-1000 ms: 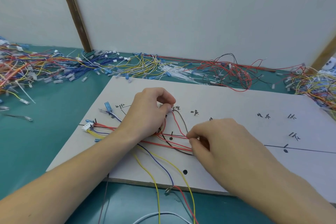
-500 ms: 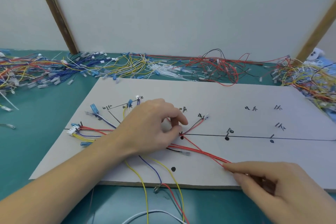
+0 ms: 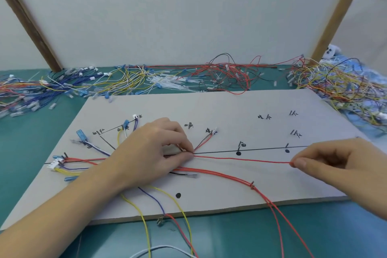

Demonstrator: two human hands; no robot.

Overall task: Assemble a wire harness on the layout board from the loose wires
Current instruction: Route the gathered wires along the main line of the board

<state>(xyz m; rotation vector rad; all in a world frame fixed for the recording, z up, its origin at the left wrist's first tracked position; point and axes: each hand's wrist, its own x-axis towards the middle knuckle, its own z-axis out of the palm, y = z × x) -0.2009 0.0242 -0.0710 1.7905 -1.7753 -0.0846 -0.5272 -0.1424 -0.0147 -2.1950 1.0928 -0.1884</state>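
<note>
The grey layout board [image 3: 209, 109] lies flat on the green table, marked with a black line, dots and handwritten labels. My left hand [image 3: 150, 153] sits at the board's middle-left and pinches the bundle of wires down at the branch point. A red wire [image 3: 240, 159] runs taut from there to my right hand [image 3: 335, 163], which pinches its far end just below the black line. Two more red wires [image 3: 230, 176] trail off the board's front edge. White and blue connectors [image 3: 55, 162] sit at the board's left end.
Heaps of loose wires lie along the back of the table: blue and yellow ones [image 3: 83, 84], red and black ones [image 3: 226, 77], a mixed tangle [image 3: 345, 88] at the right. Yellow, purple and red wires [image 3: 167, 216] hang over the front edge. A white panel stands behind.
My right hand has slid to the right along the red wire, from the board's middle to its right part, pulling the wire straight. My left hand stayed at the branch point.
</note>
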